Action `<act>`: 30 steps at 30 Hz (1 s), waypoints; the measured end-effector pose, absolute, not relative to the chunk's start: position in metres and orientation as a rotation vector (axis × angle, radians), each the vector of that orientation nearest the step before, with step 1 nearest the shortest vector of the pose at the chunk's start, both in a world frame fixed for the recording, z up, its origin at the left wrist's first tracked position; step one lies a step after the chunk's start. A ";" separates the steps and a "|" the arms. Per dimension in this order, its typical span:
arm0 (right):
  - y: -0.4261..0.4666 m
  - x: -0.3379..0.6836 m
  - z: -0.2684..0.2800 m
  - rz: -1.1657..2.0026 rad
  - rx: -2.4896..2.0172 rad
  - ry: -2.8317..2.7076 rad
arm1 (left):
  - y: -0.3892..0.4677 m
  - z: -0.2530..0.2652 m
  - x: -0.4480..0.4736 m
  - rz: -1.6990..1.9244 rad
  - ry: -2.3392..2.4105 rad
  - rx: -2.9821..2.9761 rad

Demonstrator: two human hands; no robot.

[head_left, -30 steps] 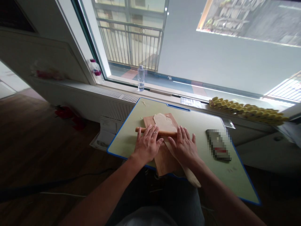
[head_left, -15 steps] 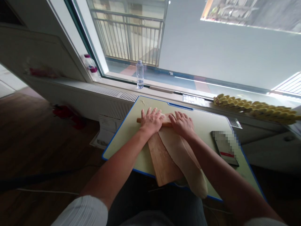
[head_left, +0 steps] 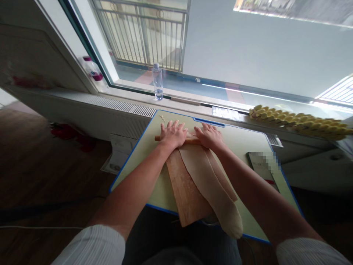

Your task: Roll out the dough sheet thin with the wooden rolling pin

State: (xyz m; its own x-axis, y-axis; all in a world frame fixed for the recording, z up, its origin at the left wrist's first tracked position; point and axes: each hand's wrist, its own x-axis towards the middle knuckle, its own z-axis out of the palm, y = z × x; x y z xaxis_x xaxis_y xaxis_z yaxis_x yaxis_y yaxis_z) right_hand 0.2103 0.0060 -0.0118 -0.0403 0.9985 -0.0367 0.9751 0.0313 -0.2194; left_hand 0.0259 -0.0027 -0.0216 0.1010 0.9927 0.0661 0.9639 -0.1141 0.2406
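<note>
My left hand [head_left: 173, 134] lies palm down with spread fingers over the left part of a wooden rolling pin [head_left: 157, 138]. On the pin's right part rests my right hand [head_left: 209, 135], also flat, its fingers stretched toward the window. Beneath the pin runs a long pale sheet of dough [head_left: 205, 173], part of which my hands hide. The dough lies on a wooden board [head_left: 183, 191] and its rounded near end hangs over the table's front edge.
The board sits on a small light-green table [head_left: 143, 176] with blue edging. A phone-like flat dark object [head_left: 261, 167], partly blurred out, lies at right. Along the sill stand a water bottle [head_left: 157, 82], a purple-capped bottle [head_left: 93, 69] and yellow egg-tray-like foam [head_left: 298, 123].
Both hands have moved slightly away from me along the dough with the rolling pin. The whole view has shifted a little, and the board shows nearer the bottom.
</note>
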 end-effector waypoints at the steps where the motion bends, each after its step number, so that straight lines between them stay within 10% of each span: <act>1: 0.002 0.210 -0.012 0.270 -2.092 -2.166 | -0.007 -0.022 0.027 0.321 1.999 2.231; 30: -0.190 0.221 -0.034 -0.092 -1.990 -2.288 | -0.211 -0.033 0.021 0.584 1.876 2.474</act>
State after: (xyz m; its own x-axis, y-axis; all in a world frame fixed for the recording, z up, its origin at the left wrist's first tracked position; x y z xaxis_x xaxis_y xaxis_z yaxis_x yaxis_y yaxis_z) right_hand 0.2213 -0.1902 -0.0340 -0.1361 0.9832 0.1214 0.9898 0.1401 -0.0253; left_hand 0.0205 -0.2109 -0.0328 0.2267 0.9266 0.3000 0.9332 -0.2948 0.2053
